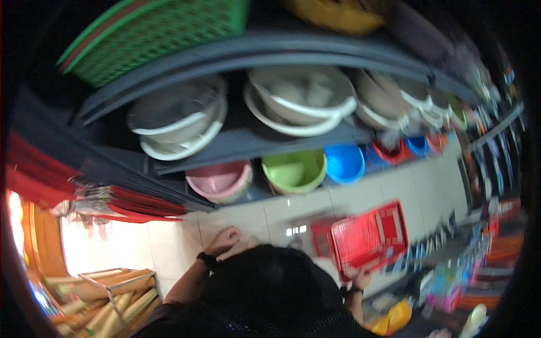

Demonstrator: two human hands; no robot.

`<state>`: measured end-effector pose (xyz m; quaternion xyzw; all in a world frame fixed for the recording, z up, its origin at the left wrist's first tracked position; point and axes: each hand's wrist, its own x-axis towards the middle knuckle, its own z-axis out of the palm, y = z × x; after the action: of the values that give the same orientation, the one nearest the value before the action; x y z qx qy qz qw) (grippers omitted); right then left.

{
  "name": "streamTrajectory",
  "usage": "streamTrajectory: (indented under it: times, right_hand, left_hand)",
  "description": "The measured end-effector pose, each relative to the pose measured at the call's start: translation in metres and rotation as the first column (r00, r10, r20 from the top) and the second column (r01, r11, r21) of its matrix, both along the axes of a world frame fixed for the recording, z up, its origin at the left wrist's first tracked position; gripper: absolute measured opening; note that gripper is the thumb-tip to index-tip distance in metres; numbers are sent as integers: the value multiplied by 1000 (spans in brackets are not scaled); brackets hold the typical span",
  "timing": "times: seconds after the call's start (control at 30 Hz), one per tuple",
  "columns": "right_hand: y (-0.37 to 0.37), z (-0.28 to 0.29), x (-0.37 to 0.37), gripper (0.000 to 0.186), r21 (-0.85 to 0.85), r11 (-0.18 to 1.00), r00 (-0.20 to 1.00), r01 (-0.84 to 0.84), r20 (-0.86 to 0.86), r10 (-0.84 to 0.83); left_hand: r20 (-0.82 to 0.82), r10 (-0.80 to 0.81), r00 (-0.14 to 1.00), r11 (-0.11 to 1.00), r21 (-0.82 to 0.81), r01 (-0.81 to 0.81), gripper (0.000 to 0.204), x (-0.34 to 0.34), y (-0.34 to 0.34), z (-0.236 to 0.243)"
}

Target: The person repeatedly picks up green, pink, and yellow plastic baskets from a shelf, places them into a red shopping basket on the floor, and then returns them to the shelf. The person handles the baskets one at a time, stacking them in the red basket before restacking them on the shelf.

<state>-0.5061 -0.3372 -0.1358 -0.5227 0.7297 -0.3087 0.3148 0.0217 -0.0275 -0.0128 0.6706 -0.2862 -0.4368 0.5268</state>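
My right hand (361, 279) grips the near edge of a red plastic shopping basket (369, 236), which hangs tilted at my right side. The grid inside the basket shows, and I make out nothing lying in it. My left hand (224, 240), with a black band at the wrist, hangs over the floor on the left. Its fingers are curled in and hold nothing that I can see. The bucket nearest to it is a pink one (218, 181) standing beneath the shelf.
Ahead is a dark shelf (265, 52) with white basins (304, 96) and a green basket (163, 39). Green (294, 172) and blue buckets (345, 163) line its foot. Red cloths (135, 203) hang at left, above a rack of rolls (107, 293). Blurred goods crowd the right.
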Motion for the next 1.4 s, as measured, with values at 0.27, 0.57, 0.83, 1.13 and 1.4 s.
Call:
streamTrajectory:
  times: [0.27, 0.57, 0.83, 1.13, 1.4]
  right_hand:
    - [-45, 220, 155, 26, -292, 831, 756, -473, 351, 553]
    - [-13, 550, 391, 21, -717, 21, 345, -697, -310, 886]
    - [9, 688, 522, 35, -718, -439, 412, -541, -681, 606]
    - [-4, 725, 565, 46, -428, -289, 148, -856, -739, 657]
    - [-14, 740, 571, 44, -528, -336, 290, -780, -781, 553]
  left_hand:
    - [357, 131, 925, 991, -76, -111, 22, -12, -38, 133]
    - [671, 508, 540, 787, -616, 24, 22, 69, -54, 343]
    - [796, 597, -102, 800, -600, 1, 59, 138, -63, 461]
    - [814, 481, -325, 843, -531, -84, 70, 164, -63, 476]
    - [818, 469, -333, 849, -521, -86, 61, 164, -61, 480]
